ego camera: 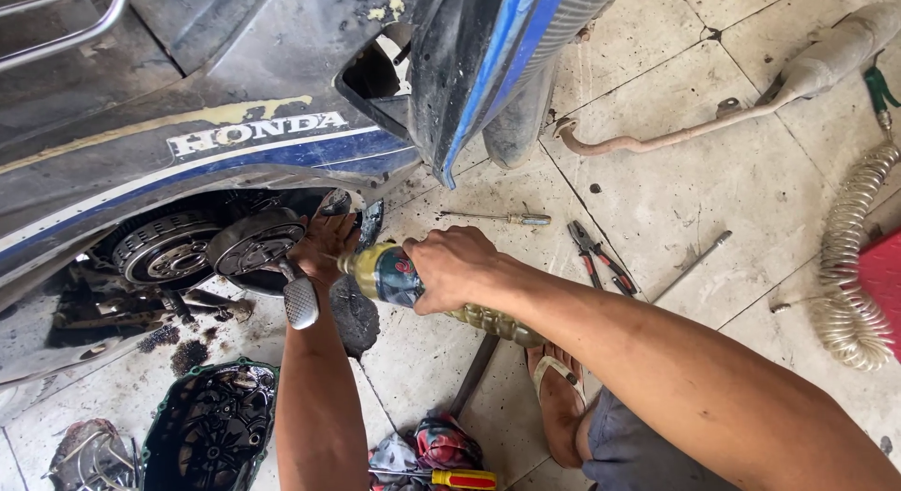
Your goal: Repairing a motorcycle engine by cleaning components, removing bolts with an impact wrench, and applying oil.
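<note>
One plastic bottle (404,277) of yellowish oil, tipped on its side toward the open engine case (216,247) of the motorcycle (188,97), clenched in the right hand (450,266); left hand (324,247) pressed at the bottle's mouth beside the round clutch, grip hard to tell. Removed engine cover (211,430) on the tiled floor (751,191) below, pliers (601,258) and screwdriver (497,218) lying farther right

Lit by soft, even daylight, brightest on the pale floor tiles (751,181) at right. Deep shade beneath the motorcycle body (188,144) at left. Faint, diffuse shadows. Sharp throughout, with slight wide-angle stretch toward edges.
</note>
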